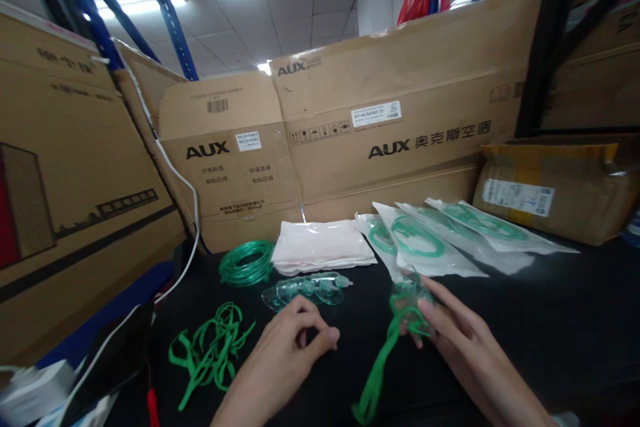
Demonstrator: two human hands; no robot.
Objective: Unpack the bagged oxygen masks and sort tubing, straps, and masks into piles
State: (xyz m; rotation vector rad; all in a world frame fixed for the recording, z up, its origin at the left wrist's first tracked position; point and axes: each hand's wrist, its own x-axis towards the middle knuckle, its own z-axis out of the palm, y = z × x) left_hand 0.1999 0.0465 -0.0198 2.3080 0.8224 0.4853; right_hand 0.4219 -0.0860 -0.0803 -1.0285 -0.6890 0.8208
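Head view: two hands, a mask and its strap

Right hand (465,340) pinches a clear mask (407,293) with its green strap (380,367) trailing onto the counter (550,320). Left hand (285,347) rests nearby, fingers curled closed, apparently empty. The trailing strap may snag and tug the mask loose.

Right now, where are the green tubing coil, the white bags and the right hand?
green tubing coil (235,273): head view, lower loops.
white bags (323,245): head view, top bag.
right hand (460,340): head view, hand's middle.
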